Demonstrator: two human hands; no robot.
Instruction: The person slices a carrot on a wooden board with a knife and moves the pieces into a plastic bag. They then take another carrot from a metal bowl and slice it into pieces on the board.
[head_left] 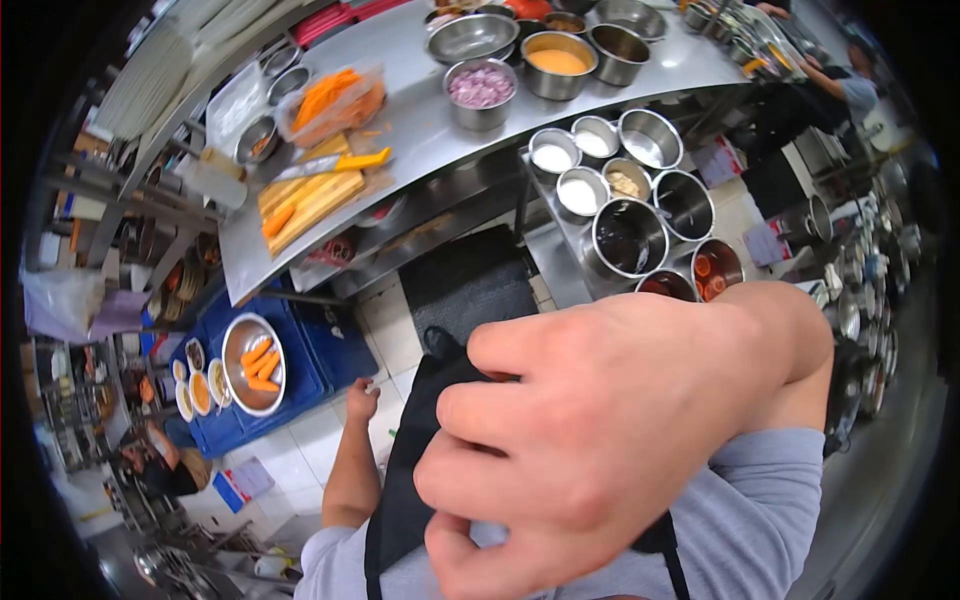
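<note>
My right hand (610, 430) fills the foreground close to the camera. Its fingers are curled into a fist over my chest, against the top of my black apron (420, 470). Whether it grips the apron is hidden by the knuckles. My left arm hangs straight down at my side. My left hand (362, 400) is small in view, loosely curled above the tiled floor, with nothing seen in it. I wear a grey long-sleeved shirt (760, 510).
A steel counter (420, 130) carries a wooden cutting board (310, 200) with carrot pieces, a yellow-handled knife (335, 165), a bag of carrots (335, 100) and bowls of chopped onion (481, 88) and orange sauce (557, 62). Several steel pots (630, 235) stand on a lower shelf. A bowl of carrots (253, 362) rests on blue crates. A person (850, 90) works at the far right.
</note>
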